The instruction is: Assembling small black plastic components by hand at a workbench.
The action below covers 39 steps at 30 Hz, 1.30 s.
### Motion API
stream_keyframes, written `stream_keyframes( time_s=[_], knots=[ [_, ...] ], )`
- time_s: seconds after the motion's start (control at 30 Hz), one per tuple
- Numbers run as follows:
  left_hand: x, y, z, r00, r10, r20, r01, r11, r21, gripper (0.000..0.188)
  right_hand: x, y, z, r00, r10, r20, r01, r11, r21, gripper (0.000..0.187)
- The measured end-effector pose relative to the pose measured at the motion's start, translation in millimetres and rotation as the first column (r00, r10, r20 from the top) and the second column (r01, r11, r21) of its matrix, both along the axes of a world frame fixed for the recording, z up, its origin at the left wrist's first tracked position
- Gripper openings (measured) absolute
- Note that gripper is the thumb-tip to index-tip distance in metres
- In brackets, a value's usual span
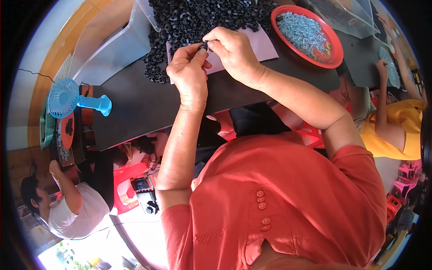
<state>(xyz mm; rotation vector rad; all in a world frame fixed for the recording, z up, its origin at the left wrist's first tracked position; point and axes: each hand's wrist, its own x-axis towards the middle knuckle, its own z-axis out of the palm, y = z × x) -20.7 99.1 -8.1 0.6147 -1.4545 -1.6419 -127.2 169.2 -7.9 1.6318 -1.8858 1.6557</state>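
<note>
Above the dark table (135,105), my hands meet fingertip to fingertip around a small black plastic part (204,46). My left hand (189,67) pinches it from the left, thumb against the fingers. From the right, the thumb and index finger of my right hand (233,51) close on the same spot. The fingers cover most of the part, so its exact shape is hidden. Beneath the hands lies a pale sheet (263,47). A large heap of similar small black parts (207,18) spreads just beyond them and partly over the sheet.
At the right, a red plate (335,56) holds many small shiny bluish pieces. Clear plastic bins (121,49) stand at the far left and far right. A blue fan (64,98) sits by the left edge. People in white (81,211) and yellow (391,128) sit on either side.
</note>
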Motion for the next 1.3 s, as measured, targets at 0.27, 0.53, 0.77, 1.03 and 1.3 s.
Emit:
stream_keyframes(
  time_s=[0.27, 0.53, 0.77, 1.03, 1.3],
  knots=[
    [-0.6, 6.7, 0.4, 0.998, 0.066, 0.024, -0.062, 0.987, -0.145, 0.008, 2.3, -2.4, -1.5, 0.988, -0.118, -0.104, 0.111, 0.991, -0.068, 0.008],
    [-2.9, 5.3, -10.4, 0.986, 0.165, -0.005, -0.158, 0.935, -0.316, 0.009, 7.3, -6.4, -6.1, 0.964, -0.166, -0.207, 0.136, 0.979, -0.150, 0.012],
    [-1.2, 2.4, -11.4, 0.982, 0.186, -0.022, -0.184, 0.934, -0.307, 0.007, 12.2, -7.4, -5.1, 0.955, -0.155, -0.251, 0.118, 0.981, -0.156, 0.011],
    [4.8, -3.2, 7.8, 0.998, -0.029, -0.062, 0.034, 0.996, 0.086, 0.008, -1.5, -5.2, -0.3, 0.997, 0.073, 0.005, -0.072, 0.988, -0.140, 0.022],
    [0.4, -9.9, 0.7, 0.973, -0.063, -0.223, 0.117, 0.965, 0.236, 0.010, -5.6, -4.2, 8.6, 0.876, -0.177, -0.448, 0.132, 0.983, -0.131, 0.037]
  ],
)
